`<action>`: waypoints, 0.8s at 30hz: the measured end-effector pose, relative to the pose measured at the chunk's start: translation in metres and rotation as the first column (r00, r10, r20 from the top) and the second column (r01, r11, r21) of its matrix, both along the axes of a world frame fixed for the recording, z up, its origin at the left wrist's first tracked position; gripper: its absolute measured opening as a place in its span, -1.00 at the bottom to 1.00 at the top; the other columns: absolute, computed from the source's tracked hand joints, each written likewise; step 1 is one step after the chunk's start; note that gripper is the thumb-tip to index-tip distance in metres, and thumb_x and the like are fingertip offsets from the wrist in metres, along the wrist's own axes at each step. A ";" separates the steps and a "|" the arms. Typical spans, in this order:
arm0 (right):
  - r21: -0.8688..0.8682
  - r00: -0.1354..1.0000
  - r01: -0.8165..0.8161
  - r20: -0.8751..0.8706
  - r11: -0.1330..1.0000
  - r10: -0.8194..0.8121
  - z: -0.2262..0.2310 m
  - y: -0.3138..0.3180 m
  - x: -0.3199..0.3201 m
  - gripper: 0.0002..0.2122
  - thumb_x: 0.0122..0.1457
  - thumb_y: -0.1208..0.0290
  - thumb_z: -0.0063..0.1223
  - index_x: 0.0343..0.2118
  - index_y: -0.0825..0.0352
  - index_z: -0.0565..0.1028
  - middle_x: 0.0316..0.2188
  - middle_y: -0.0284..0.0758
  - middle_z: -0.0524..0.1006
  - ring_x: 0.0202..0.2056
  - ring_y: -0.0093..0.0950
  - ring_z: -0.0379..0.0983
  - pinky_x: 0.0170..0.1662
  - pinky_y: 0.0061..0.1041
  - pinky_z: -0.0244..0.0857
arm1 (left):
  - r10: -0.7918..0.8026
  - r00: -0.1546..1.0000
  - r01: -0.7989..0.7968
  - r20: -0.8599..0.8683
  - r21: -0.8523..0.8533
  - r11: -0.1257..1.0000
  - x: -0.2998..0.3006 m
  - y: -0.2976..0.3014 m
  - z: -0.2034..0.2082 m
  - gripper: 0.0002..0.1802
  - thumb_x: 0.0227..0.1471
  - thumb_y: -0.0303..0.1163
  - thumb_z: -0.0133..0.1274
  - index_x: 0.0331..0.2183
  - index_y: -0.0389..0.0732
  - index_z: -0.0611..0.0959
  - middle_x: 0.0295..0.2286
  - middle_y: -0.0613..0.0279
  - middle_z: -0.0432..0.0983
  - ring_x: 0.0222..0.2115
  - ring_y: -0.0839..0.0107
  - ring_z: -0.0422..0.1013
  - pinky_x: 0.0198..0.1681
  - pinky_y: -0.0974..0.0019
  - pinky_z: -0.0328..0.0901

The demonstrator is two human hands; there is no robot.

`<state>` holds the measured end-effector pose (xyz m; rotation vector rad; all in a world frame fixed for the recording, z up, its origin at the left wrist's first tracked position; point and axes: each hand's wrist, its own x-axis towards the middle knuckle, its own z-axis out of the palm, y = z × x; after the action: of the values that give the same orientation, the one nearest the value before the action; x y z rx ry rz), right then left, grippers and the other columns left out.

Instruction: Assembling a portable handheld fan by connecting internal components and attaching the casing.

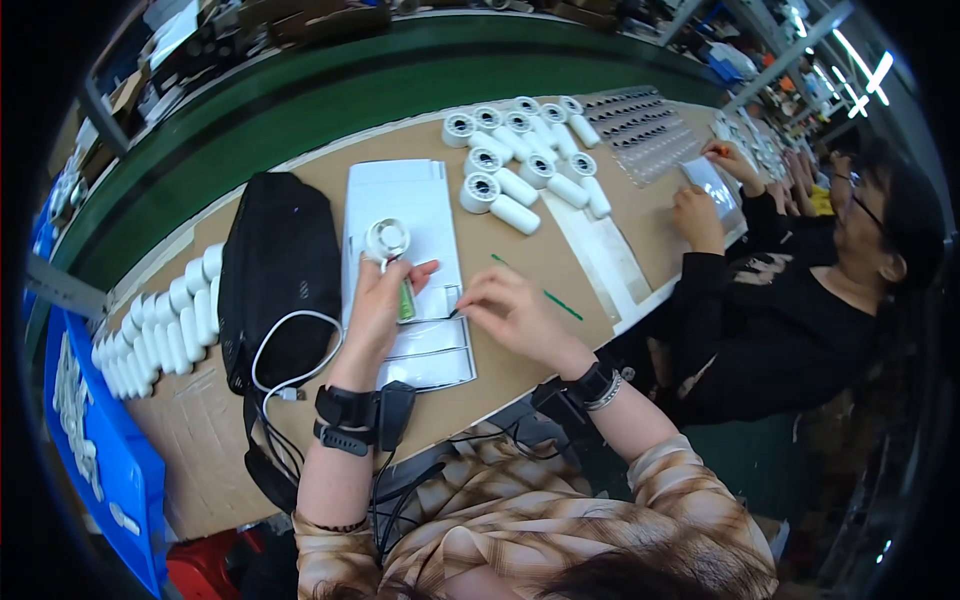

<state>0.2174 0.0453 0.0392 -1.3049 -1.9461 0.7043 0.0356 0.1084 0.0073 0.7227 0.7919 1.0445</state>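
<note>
My left hand (373,312) is closed around a white device with a ring-shaped head (388,238). A narrow green part (406,300) shows beside its fingers, below the head; the handle is mostly hidden by the hand. To its right, my right hand (515,312) has its thumb and fingertips pinched on something small and dark, too small to name. Both hands are above white flat sheets or boxes (400,190) lying on the brown tabletop. A thin green stick (563,306) lies beyond my right hand, partly hidden by it.
A black bag (285,260) with a white cable (262,360) lies left of the sheets. White devices stand in rows at left (160,330) and far right (515,180), near a clear tray (640,135). A blue bin (130,470) is lower left. A co-worker (800,290) sits at right.
</note>
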 end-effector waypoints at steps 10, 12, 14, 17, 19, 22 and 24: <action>-0.199 0.924 -0.040 -0.381 0.979 -0.040 0.065 -0.002 0.026 -0.86 0.02 0.66 0.04 -0.32 0.45 0.51 -0.33 -0.35 0.47 -0.31 -0.59 0.40 -0.24 -0.68 0.28 | -0.060 0.983 0.089 0.173 -0.166 0.982 -0.009 -0.016 0.018 -0.76 0.05 -0.47 -0.12 -0.20 -0.28 0.30 -0.44 0.16 0.36 -0.32 0.23 0.44 -0.36 0.42 0.37; -0.258 0.899 -0.125 -0.439 0.958 -0.001 0.078 0.000 0.016 -0.81 0.03 0.67 0.03 -0.25 0.46 0.49 -0.33 -0.35 0.46 -0.29 -0.62 0.39 -0.23 -0.71 0.27 | -0.229 0.837 0.306 0.497 -0.078 0.949 -0.010 -0.019 0.016 -0.80 0.05 -0.43 -0.10 -0.25 -0.28 0.33 -0.47 0.15 0.38 -0.44 0.29 0.42 -0.43 0.40 0.37; -0.327 0.868 -0.228 -0.495 0.917 0.039 0.091 0.004 0.009 -0.75 0.02 0.68 0.04 -0.19 0.45 0.40 -0.34 -0.33 0.45 -0.29 -0.65 0.39 -0.23 -0.74 0.27 | -0.233 0.810 0.330 0.538 -0.090 0.940 -0.009 -0.022 0.018 -0.81 0.05 -0.42 -0.10 -0.26 -0.27 0.34 -0.47 0.15 0.39 -0.45 0.32 0.41 -0.44 0.39 0.36; -0.369 0.840 -0.296 -0.539 0.881 0.056 0.089 0.013 0.000 -0.71 0.01 0.69 0.05 -0.18 0.42 0.32 -0.35 -0.32 0.45 -0.29 -0.67 0.39 -0.24 -0.76 0.27 | -0.260 0.733 0.400 0.629 -0.090 0.912 -0.010 -0.026 0.026 -0.83 0.05 -0.41 -0.10 -0.29 -0.27 0.36 -0.48 0.15 0.40 -0.47 0.38 0.38 -0.45 0.39 0.35; -0.370 0.835 -0.305 -0.547 0.878 0.060 0.085 0.020 -0.005 -0.68 -0.01 0.70 0.07 -0.21 0.35 0.24 -0.36 -0.31 0.45 -0.30 -0.68 0.39 -0.25 -0.77 0.28 | -0.239 0.850 0.323 0.469 -0.107 0.940 -0.010 -0.030 0.031 -0.80 0.06 -0.38 -0.11 -0.25 -0.26 0.37 -0.43 0.18 0.40 -0.43 0.42 0.37 -0.40 0.41 0.34; -0.420 0.843 -0.333 -0.533 0.844 0.068 0.080 0.029 -0.013 -0.68 -0.02 0.70 0.08 -0.29 0.29 0.20 -0.37 -0.31 0.46 -0.32 -0.68 0.41 -0.25 -0.76 0.30 | -0.193 0.900 0.265 0.390 -0.139 0.954 -0.008 -0.032 0.041 -0.73 0.09 -0.33 -0.13 -0.18 -0.25 0.37 -0.38 0.20 0.41 -0.39 0.47 0.37 -0.35 0.44 0.33; -0.446 0.849 -0.343 -0.524 0.826 0.069 0.077 0.032 -0.017 -0.67 -0.02 0.71 0.09 -0.33 0.26 0.17 -0.38 -0.31 0.46 -0.33 -0.67 0.41 -0.26 -0.75 0.31 | -0.149 0.899 0.237 0.411 -0.173 0.956 -0.007 -0.032 0.047 -0.64 0.12 -0.25 -0.19 -0.09 -0.23 0.35 -0.31 0.22 0.41 -0.33 0.51 0.37 -0.28 0.48 0.31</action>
<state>0.2008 0.0776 0.1159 -1.0529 -1.5299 1.6109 0.0290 0.0760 0.0540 0.3729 0.4627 0.8658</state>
